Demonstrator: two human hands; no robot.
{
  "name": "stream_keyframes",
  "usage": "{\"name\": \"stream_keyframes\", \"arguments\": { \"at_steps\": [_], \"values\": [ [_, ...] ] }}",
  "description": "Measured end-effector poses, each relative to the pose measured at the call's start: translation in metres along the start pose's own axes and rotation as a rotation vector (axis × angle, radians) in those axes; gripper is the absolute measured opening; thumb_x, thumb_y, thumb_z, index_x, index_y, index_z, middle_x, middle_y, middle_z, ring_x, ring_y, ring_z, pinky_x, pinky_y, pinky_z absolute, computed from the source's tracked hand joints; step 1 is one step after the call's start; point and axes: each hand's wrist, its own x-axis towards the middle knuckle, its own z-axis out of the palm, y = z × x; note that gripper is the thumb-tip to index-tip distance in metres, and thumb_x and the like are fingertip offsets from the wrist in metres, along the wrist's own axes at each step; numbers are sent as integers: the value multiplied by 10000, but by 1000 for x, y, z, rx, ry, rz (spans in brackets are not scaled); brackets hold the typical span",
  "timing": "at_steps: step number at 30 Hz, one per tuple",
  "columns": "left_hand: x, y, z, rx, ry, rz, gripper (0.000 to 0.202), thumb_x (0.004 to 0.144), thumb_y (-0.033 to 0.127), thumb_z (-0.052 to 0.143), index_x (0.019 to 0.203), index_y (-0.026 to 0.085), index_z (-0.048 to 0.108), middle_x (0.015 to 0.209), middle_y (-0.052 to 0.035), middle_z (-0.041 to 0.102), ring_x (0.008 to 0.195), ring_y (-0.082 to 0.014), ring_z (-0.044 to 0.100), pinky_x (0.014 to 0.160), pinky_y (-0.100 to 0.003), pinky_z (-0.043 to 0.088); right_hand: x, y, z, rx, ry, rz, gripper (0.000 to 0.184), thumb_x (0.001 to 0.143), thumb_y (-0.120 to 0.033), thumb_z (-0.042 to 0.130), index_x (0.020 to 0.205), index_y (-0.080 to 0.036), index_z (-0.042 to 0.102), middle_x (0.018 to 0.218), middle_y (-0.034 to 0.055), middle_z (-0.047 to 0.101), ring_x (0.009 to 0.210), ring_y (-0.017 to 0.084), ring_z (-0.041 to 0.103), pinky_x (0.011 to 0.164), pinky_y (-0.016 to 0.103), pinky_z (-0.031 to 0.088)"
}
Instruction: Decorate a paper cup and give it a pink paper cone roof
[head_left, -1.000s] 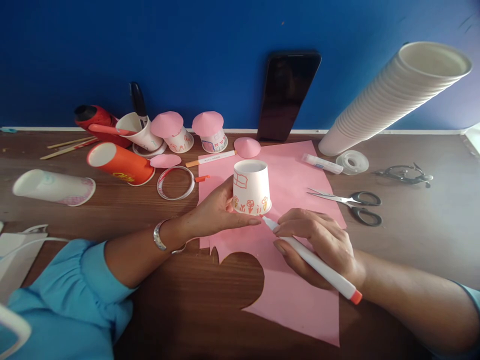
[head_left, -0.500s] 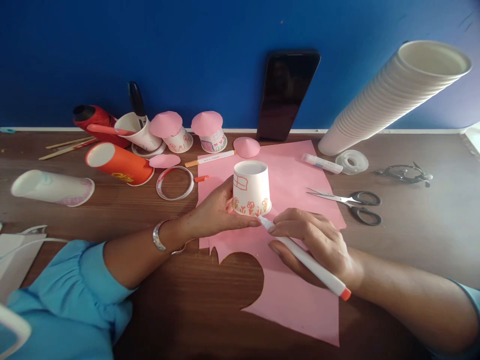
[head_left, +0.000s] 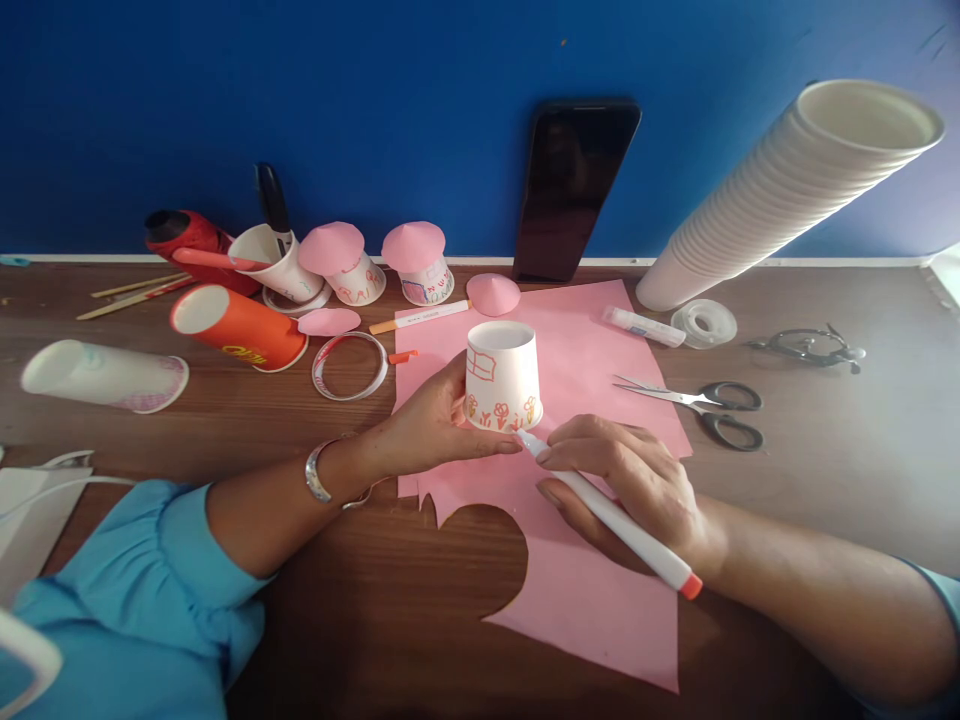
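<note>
An upturned white paper cup (head_left: 504,375) with a red window and small flowers drawn on it stands on a pink paper sheet (head_left: 592,350). My left hand (head_left: 431,420) steadies the cup from the left, fingers curled around its base. My right hand (head_left: 626,480) is closed on a white marker (head_left: 615,520) with an orange end. The marker's tip touches the cup's lower rim beside the flowers.
Two cups with pink cone roofs (head_left: 375,262) stand at the back, near an orange cup (head_left: 236,328) lying on its side. A phone (head_left: 574,190) leans on the blue wall. Stacked cups (head_left: 787,190), tape (head_left: 703,322), glue stick (head_left: 643,326) and scissors (head_left: 705,410) are at right.
My right hand has moved the marker slightly left, so that its tip now rests against the cup's lower rim. The left hand and cup stay put.
</note>
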Motion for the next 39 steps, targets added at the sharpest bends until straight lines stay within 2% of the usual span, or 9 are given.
{"name": "stream_keyframes", "arguments": {
  "at_steps": [7,16,39],
  "values": [
    [-1,1,1,2,21,-14,721,719,356,917,1314,232,529,1269,-106,719,1193,-334,688,966,-497,577,0,-1,-3,14,5,14,107,952,-125,612,1043,-168,577,754,35,674,689,183,695,574,295,556],
    [-1,1,1,3,36,-13,752,703,337,918,1329,233,514,1377,-121,671,1291,-351,638,1022,-509,563,1,0,-2,-4,14,36,80,962,-138,608,1027,-181,590,758,31,671,679,173,686,582,285,555],
    [-1,2,1,-4,38,-21,763,693,314,926,1332,240,517,1389,-115,666,1299,-344,636,1023,-494,569,2,1,-3,-25,21,20,70,964,-133,609,1026,-162,594,767,40,680,680,175,692,574,285,562]
  ]
}}
